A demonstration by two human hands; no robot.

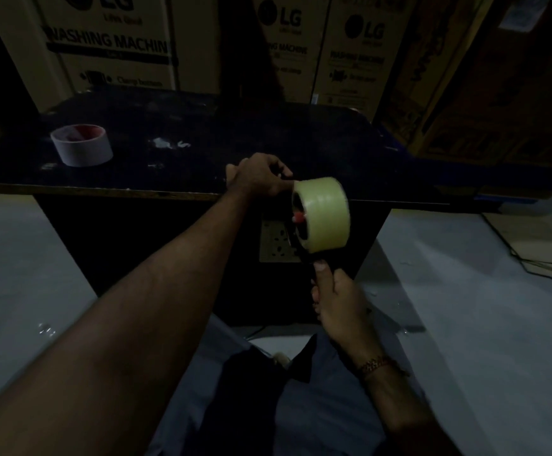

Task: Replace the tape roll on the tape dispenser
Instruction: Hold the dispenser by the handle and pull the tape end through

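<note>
While the room is dim, the nearest things read clearly enough: the person's dark lap at 6 o'clock, and the right hand [334,297] just above it, fingers and thumb clenched around the black handle of the tape dispenser [304,245]. A beaded bracelet [376,365] sits on that wrist. Mounted on the dispenser, directly above the handle, is 1 fat roll of clear, yellowish tape [325,213], standing on edge with its open core facing 9 o'clock; a small red hub piece [298,217] shows inside the core.

From 8 o'clock the left forearm reaches across the view, and the left hand [258,177] meets the roll at its upper left rim. Its fingers are curled and appear to pinch the tape's edge there (the exact contact is too dark to make out).

Beyond the hands lies a dark table [202,143], scuffed with pale marks. Toward 10 o'clock, well apart from the dispenser, 1 white tape roll [82,146] with a red-tinted inner core lies flat on it. Farthest back, cardboard boxes [110,44] printed "LG" and "WASHING MACHINE" stand behind the table.
</note>
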